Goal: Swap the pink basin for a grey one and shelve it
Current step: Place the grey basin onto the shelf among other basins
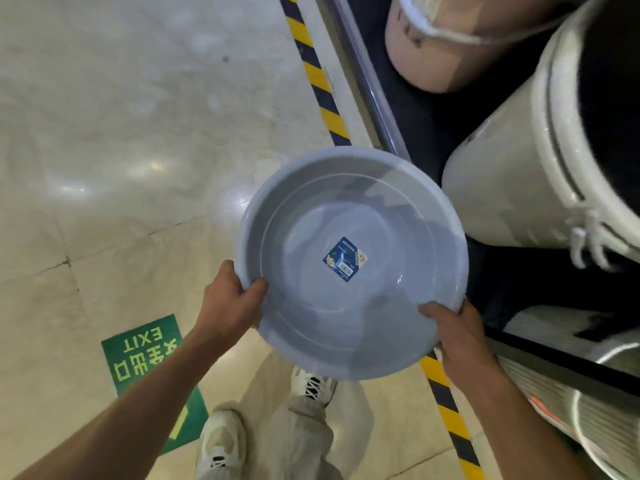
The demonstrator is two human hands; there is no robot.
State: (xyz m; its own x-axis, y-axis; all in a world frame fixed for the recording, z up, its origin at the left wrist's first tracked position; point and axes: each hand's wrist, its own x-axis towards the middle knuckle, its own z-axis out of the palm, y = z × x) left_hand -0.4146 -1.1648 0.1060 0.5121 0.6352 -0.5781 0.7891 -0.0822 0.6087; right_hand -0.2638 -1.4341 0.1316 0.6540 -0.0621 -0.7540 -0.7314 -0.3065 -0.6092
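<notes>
Head view: both hands hold a grey basin (349, 261) in the air over the floor, at the edge of a low shelf.

Open side up and tipped a little toward the camera, the basin has a blue label (345, 259) stuck near the middle of its bottom. The left hand (231, 304) grips the near-left rim with the thumb hooked inside the wall; the right hand (454, 332) grips the near-right rim, thumb also over the edge. Below the basin are the person's pale trousers and white shoes (221, 441) on the glossy tiled floor (138, 133). A green exit sign (149, 372) is stuck to the floor at left. Yellow-and-black tape (313, 69) runs along the shelf edge (372, 84). On the shelf lie a large white bucket (512, 174) and a pink bucket (426, 53), on their sides.
</notes>
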